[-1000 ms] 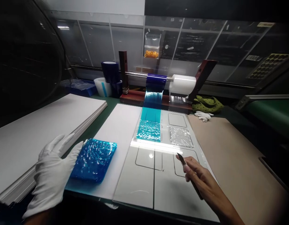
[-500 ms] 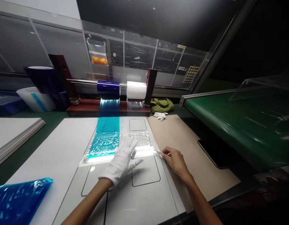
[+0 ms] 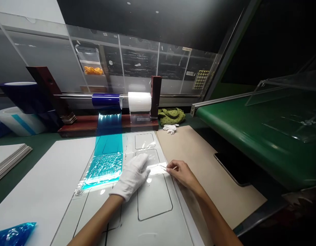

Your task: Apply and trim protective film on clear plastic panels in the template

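My left hand [image 3: 132, 175], in a white glove, lies flat on the transparent sheet [image 3: 154, 235] near its centre. Its fingers are stretched out and the thumb points right. Bare, my right hand [image 3: 180, 171] pinches a slim, pale, pointed tool [image 3: 163, 167] at the sheet's right side; its tip rests by a bright reflective strip. The exact kind of tool is too small to tell. Left of the glove, a blue film [image 3: 109, 145] runs down from a blue roll [image 3: 106, 101], its lower part wrinkled. Clear film hangs from the white roll [image 3: 139, 101]. Black rounded outlines mark the sheet.
A red-brown stand [image 3: 76, 124] holds the rolls at the back. Brown board [image 3: 199, 147] and a phone [image 3: 231, 169] lie at right, beside a green conveyor belt [image 3: 240, 123]. Crumpled blue film [image 3: 14, 235] sits front left, stacked white sheets [image 3: 9, 157] behind it.
My left hand's spread fingers have come closer together. My right hand has moved slightly left with the tool, nearer the glove. The view has shifted right.
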A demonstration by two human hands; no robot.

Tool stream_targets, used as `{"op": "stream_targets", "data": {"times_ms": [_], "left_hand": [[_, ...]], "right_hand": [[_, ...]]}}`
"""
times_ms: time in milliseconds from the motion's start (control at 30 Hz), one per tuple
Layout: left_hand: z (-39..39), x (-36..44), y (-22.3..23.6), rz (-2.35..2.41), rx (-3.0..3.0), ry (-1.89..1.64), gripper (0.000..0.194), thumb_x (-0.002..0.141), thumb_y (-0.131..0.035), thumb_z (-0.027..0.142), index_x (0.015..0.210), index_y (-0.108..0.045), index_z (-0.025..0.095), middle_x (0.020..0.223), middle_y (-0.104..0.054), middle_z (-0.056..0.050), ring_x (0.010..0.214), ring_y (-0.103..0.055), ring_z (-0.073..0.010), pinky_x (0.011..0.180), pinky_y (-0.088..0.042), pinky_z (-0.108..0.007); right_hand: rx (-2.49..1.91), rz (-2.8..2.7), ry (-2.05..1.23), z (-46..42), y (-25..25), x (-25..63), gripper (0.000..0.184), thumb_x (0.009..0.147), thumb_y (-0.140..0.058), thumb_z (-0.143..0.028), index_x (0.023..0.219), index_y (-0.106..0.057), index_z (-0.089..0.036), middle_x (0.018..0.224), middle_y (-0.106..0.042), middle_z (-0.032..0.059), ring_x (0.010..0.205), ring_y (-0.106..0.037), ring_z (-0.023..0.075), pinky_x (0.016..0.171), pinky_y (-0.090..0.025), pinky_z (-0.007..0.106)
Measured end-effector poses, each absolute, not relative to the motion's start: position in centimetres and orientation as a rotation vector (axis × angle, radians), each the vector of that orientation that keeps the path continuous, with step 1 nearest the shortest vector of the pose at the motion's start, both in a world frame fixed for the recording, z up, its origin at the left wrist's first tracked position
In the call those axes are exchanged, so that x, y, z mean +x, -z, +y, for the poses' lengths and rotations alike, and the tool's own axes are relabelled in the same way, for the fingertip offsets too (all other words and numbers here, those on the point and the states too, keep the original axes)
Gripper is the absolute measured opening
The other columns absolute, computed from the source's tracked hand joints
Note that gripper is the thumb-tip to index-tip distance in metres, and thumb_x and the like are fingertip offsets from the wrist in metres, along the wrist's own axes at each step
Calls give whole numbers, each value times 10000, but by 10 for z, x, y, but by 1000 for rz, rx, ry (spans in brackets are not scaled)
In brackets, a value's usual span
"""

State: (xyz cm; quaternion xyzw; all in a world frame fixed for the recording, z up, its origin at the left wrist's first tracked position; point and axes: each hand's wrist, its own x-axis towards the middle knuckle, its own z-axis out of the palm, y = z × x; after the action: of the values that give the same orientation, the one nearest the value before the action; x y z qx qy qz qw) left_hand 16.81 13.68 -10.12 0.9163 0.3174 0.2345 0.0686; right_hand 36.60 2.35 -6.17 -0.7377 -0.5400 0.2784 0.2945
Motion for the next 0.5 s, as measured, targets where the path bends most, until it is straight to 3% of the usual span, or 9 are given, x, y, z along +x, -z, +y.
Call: {"op": "stream_targets", "data": {"times_ms": [100, 267, 400, 500], "left_hand": [[137, 163, 94, 871, 2865, -781, 328, 897, -437, 157, 1195, -560, 213, 1166, -679, -62, 1054, -642, -178, 949, -522, -334], [97, 143, 77, 796, 3063, -959, 524, 817, -365, -48, 1276, -520, 152, 1232, -654, -117, 1100, -640, -195, 961, -534, -347], [45, 128, 80, 765, 3169, -1113, 566, 762, -367, -107, 1240, -552, 133, 1191, -683, -87, 1048, -668, -200, 894, -575, -322], [3, 117, 96, 710, 3212, -1203, 494, 799, -368, -62, 1184, -595, 147, 1156, -703, -34, 999, -687, -185, 816, -601, -287]], "right_hand": [[-1961, -1443, -740, 18, 63, 376, 198, 794, -613, -367, 857, -671, -189, 850, -715, 10, 680, -654, 149, 550, -473, 222], [-2213, -1329, -439, -3, 75, 404, 102, 798, -576, -281, 798, -641, -203, 822, -696, 35, 767, -636, 210, 642, -447, 290], [-2371, -1262, -209, -21, 85, 424, 120, 829, -532, -238, 865, -642, -204, 934, -687, 78, 902, -624, 256, 726, -434, 332], [-2401, -1280, -135, -33, 87, 429, 148, 825, -546, -205, 938, -642, -192, 1023, -669, 92, 999, -608, 250, 814, -431, 331]]}}
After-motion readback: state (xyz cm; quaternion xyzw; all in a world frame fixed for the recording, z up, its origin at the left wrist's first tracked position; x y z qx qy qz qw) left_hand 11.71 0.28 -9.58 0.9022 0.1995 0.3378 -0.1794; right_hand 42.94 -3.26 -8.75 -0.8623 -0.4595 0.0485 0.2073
